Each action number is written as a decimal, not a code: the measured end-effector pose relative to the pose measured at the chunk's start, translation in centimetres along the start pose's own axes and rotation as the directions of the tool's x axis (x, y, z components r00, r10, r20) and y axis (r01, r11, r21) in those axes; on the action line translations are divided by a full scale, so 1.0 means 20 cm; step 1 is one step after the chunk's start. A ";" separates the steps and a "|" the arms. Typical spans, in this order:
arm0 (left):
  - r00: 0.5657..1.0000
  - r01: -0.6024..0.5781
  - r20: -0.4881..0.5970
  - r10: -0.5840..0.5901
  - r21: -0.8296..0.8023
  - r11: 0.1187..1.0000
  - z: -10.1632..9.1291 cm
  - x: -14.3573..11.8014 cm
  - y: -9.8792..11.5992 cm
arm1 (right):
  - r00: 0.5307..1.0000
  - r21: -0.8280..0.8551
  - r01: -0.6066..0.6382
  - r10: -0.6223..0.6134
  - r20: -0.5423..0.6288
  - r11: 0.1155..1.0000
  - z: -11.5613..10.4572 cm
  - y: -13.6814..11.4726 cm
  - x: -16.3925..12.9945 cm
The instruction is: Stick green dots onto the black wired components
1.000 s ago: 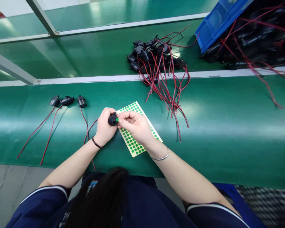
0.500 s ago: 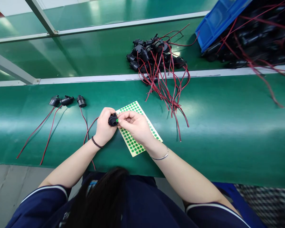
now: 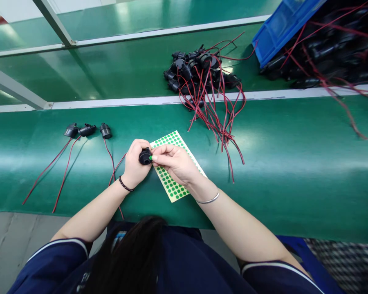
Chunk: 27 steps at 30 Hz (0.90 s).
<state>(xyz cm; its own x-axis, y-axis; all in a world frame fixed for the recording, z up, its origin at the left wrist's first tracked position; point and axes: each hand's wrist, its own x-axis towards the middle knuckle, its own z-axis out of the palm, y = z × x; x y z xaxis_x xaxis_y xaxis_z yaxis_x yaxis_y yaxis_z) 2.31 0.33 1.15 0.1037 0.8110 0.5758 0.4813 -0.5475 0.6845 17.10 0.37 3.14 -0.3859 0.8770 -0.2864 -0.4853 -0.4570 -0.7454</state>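
Socket (image 3: 145, 157) sits pinched in the left hand (image 3: 135, 163) near the table's front edge; the right hand (image 3: 174, 162) pinches a green dot (image 3: 150, 157) against it. Off-centre pressure could crease or misplace the dot.

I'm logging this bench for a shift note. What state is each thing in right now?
Black connector: held up off the belt in the left hand.
Green dot sticker: pinched in the right hand fingertips, touching the connector.
Sticker sheet: flat on the belt, partly under the hands.
Three wired connectors: lying in a row.
Connector pile: heaped, wires tangled.
Blue bin: tilted, connectors spilling out.
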 end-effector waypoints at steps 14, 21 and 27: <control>0.994 -0.093 0.062 0.091 0.039 0.995 -0.02 0.02 -0.02 | 0.993 0.033 -0.112 0.111 0.049 0.993 -0.03 -0.01 0.01; 0.990 -0.109 0.095 0.103 0.070 0.992 -0.03 0.01 -0.02 | 0.991 0.043 -0.121 0.118 0.065 0.992 -0.04 0.00 0.01; 0.994 -0.080 0.081 0.077 0.031 0.996 -0.02 0.01 -0.02 | 0.992 0.051 -0.123 0.121 0.042 0.991 -0.03 -0.01 0.01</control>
<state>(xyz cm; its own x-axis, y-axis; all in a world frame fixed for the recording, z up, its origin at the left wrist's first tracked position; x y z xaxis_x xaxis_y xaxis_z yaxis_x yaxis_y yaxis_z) 1.79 0.67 1.26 0.2106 0.7802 0.5891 0.4979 -0.6042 0.6222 17.55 0.71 2.88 -0.4742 0.8082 -0.3493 -0.4735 -0.5686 -0.6727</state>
